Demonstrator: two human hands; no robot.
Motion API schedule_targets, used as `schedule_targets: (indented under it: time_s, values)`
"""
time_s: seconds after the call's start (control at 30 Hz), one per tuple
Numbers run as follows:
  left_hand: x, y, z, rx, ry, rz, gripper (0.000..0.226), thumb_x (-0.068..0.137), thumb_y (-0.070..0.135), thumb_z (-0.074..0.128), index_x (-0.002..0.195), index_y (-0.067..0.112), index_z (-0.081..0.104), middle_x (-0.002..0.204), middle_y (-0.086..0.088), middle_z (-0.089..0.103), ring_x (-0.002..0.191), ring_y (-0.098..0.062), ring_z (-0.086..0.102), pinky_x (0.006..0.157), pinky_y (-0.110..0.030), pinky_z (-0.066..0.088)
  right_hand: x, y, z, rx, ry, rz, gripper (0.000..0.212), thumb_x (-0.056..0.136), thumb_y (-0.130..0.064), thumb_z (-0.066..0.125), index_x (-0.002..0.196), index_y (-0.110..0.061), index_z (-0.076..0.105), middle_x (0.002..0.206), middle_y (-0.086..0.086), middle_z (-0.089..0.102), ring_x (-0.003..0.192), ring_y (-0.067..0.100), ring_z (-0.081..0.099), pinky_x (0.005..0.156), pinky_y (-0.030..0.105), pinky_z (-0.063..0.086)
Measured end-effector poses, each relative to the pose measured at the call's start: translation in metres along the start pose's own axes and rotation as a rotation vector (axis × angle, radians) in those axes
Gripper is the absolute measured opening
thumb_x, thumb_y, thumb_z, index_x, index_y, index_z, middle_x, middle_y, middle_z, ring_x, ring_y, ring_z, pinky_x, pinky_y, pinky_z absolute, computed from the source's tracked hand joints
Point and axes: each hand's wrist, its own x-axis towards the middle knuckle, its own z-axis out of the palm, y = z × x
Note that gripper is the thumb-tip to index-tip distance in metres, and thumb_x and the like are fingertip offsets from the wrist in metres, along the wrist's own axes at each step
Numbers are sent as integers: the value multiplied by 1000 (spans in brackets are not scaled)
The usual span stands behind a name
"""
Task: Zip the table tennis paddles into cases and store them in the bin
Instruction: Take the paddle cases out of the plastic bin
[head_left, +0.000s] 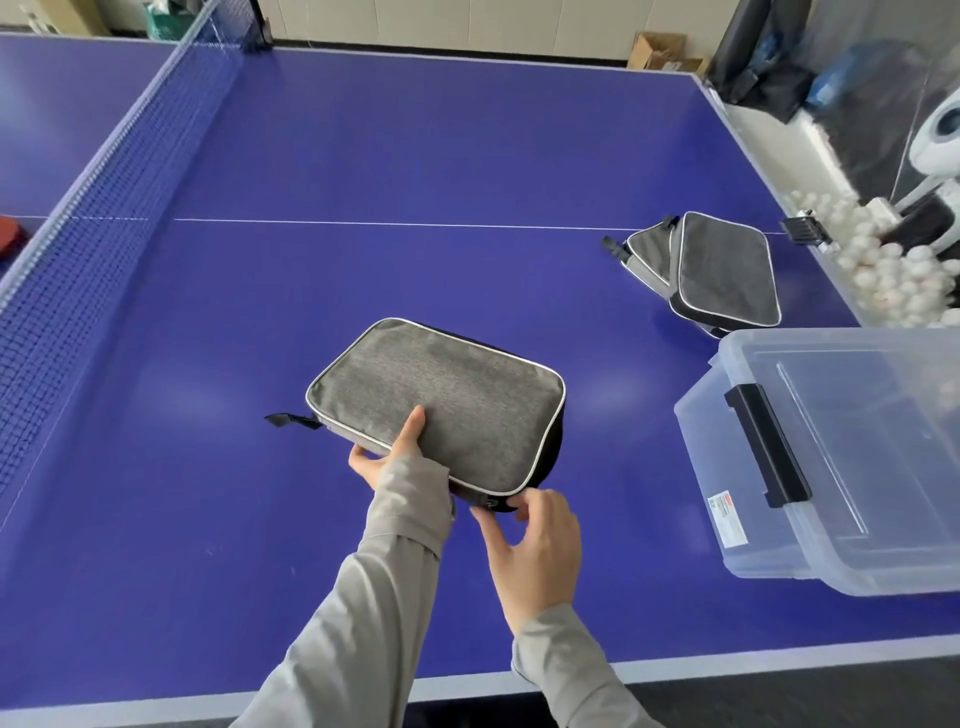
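We judged zipping went best while the left hand (387, 457) held the grey case (441, 402) steady on the counter (415, 156) and the right hand (530, 540) pinched the zipper pull (488, 501), dragging along the seam.

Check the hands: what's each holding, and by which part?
Left hand grips the grey case at its near-left edge, thumb on top. Right hand fingers pinch at the zipper on the near corner.

Matt grey woven-cloth case (441, 400), clear glossy plastic bin (852, 467), smooth blue table (415, 156)
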Motion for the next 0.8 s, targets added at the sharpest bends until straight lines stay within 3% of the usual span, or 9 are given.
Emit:
schedule_targets:
  time_s: [0.07,0.2,0.27,0.37,0.57,0.63,0.73,0.8]
  values:
    - [-4,2,0,-24,1,15,76,69,23,82,130,22,37,101,-2,53,78,-17,55,69,-34,43,3,0,0,-42,38,-32,29,75,-44,68,79,-21,51,69,-7,49,67,9,39,56,26,39]
    - [-6,8,-1,-29,3,47,77,70,20,82,132,19,36,104,-4,52,87,-20,52,78,-29,37,4,3,-5,-120,43,-257,19,83,-31,59,74,-15,63,66,-4,58,59,18,53,56,28,38]
    - [-7,11,-3,-23,-2,53,77,69,21,82,130,21,36,107,-5,53,89,-22,54,80,-32,42,6,3,-9,-162,50,-354,19,84,-23,58,70,-13,65,62,-2,56,54,21,53,53,31,39]
    - [-6,13,-6,-18,-15,31,78,67,24,83,128,24,36,110,-7,55,98,-27,58,93,-49,47,11,0,-16,-136,51,-401,20,84,-17,57,67,-10,64,60,-1,55,52,21,52,45,31,43]
    - [-3,24,-15,10,-43,23,79,66,30,83,129,28,37,104,-2,55,92,-27,58,88,-51,49,15,3,-31,-60,-7,-264,21,85,-20,55,66,-12,60,60,-4,54,52,15,55,41,24,40]
    - [-1,27,-18,45,-45,33,79,66,32,83,129,31,37,105,-1,54,90,-26,58,87,-50,50,21,11,-38,-31,-15,-192,15,82,-15,64,68,-13,61,61,-5,56,53,12,54,45,19,37]
    - [-2,29,-24,84,-93,52,71,66,34,82,123,36,39,96,5,57,76,-20,55,64,-37,49,33,19,-45,-12,-72,-102,16,74,-5,77,71,-11,63,60,-5,59,50,5,44,49,16,33]
    - [-3,31,-28,123,-146,52,71,66,36,82,122,39,39,94,3,58,75,-23,56,59,-30,44,43,21,-46,46,-59,7,14,75,-3,76,72,-8,63,59,-4,62,50,6,42,50,15,33]
